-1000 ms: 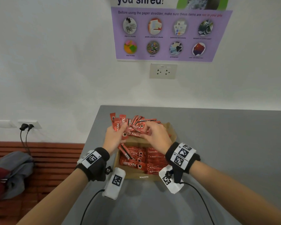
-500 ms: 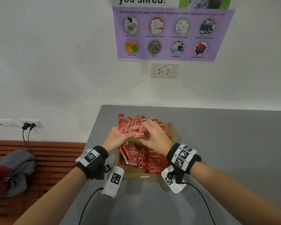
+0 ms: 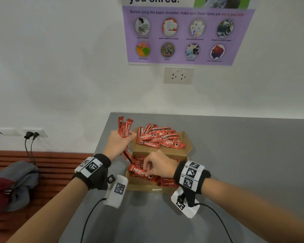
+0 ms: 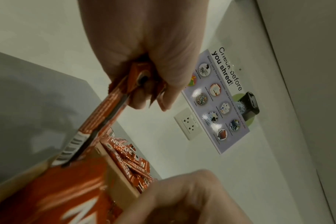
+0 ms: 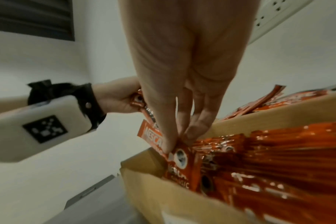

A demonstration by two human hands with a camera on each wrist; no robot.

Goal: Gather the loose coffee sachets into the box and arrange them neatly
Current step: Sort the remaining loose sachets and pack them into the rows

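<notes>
Cardboard box [image 3: 148,187] open on the grey desk [image 3: 235,155], just in front of both wrists, already packed with red coffee sachets lying in rows. Loose pile of sachets [image 3: 158,137] fanned out over the far flap of the box [image 3: 187,137], overlapping one another at odd angles.

Left hand [image 3: 118,143] raised above the box's left far corner, fingers [image 4: 163,97] curled round a small bunch of sachets [image 3: 125,128]; tops sticking up past the knuckles, lower ends hanging below the palm toward the box. Same bunch seen from the left wrist view [image 4: 105,115], running down from the closed fist to the box edge.

Right hand [image 3: 159,166] down inside the box at its left near part, thumb and fingertips [image 5: 171,141] pinching a single sachet [image 3: 139,171] near its end. Sachet tilted, one end poking over the left wall of the box, the rest lying across the packed rows. Right wrist view: pinch clearly closed on the sachet, brand lettering showing beside the thumb.

Off to the side: purple shredder poster [image 3: 188,35] on the white wall, double socket [image 3: 178,76] below it, grey and red bag [image 3: 12,185] on a wooden bench [image 3: 60,160] left of the desk.
</notes>
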